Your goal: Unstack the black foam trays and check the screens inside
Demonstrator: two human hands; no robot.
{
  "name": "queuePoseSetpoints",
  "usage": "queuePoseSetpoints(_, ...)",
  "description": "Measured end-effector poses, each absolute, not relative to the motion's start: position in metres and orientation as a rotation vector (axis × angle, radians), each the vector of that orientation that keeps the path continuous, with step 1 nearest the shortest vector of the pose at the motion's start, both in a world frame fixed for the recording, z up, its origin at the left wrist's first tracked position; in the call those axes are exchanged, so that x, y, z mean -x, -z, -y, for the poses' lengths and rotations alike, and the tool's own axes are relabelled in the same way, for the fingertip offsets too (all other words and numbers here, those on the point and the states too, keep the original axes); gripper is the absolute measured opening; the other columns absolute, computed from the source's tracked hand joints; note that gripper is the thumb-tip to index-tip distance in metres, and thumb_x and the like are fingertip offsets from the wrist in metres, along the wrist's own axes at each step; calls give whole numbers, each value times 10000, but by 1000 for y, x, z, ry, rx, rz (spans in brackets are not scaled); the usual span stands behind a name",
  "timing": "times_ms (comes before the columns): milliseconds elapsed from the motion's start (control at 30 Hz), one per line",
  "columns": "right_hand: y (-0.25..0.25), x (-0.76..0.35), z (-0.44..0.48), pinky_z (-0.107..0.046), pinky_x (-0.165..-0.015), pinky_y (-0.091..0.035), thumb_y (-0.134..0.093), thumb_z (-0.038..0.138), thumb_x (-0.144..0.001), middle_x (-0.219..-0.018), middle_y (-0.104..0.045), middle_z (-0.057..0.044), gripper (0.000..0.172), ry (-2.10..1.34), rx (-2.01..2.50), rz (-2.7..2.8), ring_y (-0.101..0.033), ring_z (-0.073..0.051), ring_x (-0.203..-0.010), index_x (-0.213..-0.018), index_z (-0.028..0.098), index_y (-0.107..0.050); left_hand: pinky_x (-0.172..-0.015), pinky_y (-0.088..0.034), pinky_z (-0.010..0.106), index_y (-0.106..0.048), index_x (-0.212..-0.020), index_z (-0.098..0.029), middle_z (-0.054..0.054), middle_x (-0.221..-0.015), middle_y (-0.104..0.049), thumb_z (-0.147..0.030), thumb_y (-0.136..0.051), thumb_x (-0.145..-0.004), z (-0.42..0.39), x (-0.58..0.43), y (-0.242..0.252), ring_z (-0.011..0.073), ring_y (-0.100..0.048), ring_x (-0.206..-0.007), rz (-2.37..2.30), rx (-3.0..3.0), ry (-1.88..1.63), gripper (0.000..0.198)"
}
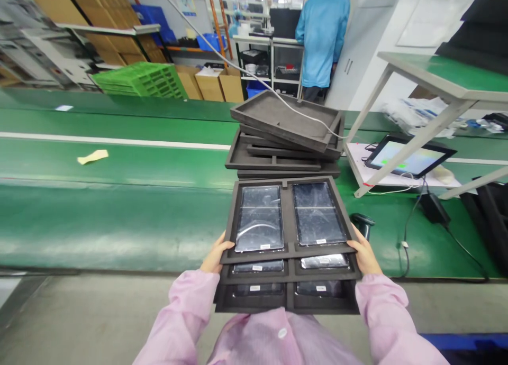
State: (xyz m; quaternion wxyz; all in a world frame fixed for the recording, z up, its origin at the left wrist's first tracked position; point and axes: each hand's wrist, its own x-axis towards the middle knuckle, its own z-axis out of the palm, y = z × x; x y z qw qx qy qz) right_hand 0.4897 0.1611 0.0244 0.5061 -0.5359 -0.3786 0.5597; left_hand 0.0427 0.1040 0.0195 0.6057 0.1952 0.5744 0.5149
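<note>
1. Far left: a pale yellow strip (93,157) lies on the green work surface (119,217), well apart from the load.
2. Left hand (211,255): thumb over the near left corner of the uppermost tray, gripping its side; the other fingers are mostly hidden. Grip should match the opposite side in height and firmness.
3. Centre: the tray stack (289,217) is between the hands, at the near edge of the surface. Three tiers show, the lower ones protruding towards the body. Whether its far end is supported cannot be told. Recommended: bear the weight from beneath, keep it level and square up the tiers.
4. Top tier: a left panel (260,222) and a right panel (319,217) lie flat, one per compartment. Thumbs are best kept on the rims, off the glass.
5. Behind: a skewed pile of trays (273,116) stands close; a bump could shift it.
6. Right hand (365,255): thumb on the near right corner, gripping the side; remaining fingers partly hidden.
7. Right: a scanner (362,225) lies just beside that hand; allow it clearance. The monitor (392,149) is farther off.
</note>
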Motion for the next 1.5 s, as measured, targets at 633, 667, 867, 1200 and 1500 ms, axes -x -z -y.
queuePoseSetpoints(633, -16, -492, -159, -376, -1072, -307, -734, 398, -650, -1234, -586, 29, 578, -1399, 1412, 956, -457, -262, -1212, -1197, 303, -575, -569, -512, 228, -557, -1121, -187, 29, -917, -687, -226, -700, -577, -109, -38, -12, 151, -639, -674, -1358, -369, -1166, 564)
queuePoseSetpoints(667, -17, -491, -159, -373, -1070, -310, -734, 397, -648, -1238, -583, 32, 574, -1395, 1416, 953, -455, -262, -1214, -1192, 306, -578, -571, -513, 227, -553, -1136, -195, 25, -936, -687, -220, -700, -575, -109, -38, -13, 152, -643, -686, -1357, -371, -1162, 581)
queuePoseSetpoints(867, -16, -489, -158, -381, -1062, -325, -738, 393, -637, -1191, -613, 39, 591, -1409, 1413, 877, -475, -269, -1194, -1198, 306, -574, -587, -520, 222, -548, -1164, -225, 20, -1049, -669, -227, -701, -577, -108, -37, -13, 151, -652, -735, -1355, -377, -1146, 607)
queuePoseSetpoints(1200, -19, -485, -155, -396, -1082, -288, -724, 374, -642, -1185, -616, 34, 538, -1354, 1405, 871, -465, -276, -1201, -1160, 296, -601, -546, -514, 218, -504, -1226, -198, 31, -941, -680, -212, -683, -602, -109, -37, -11, 156, -638, -701, -1359, -396, -1145, 649)
queuePoseSetpoints(1500, -19, -484, -153, -398, -1071, -293, -711, 359, -665, -1224, -594, 26, 564, -1379, 1364, 869, -471, -273, -1197, -1205, 281, -568, -571, -527, 234, -492, -1245, -218, 26, -848, -673, -179, -636, -664, -107, -37, -11, 158, -627, -634, -1384, -387, -1115, 600)
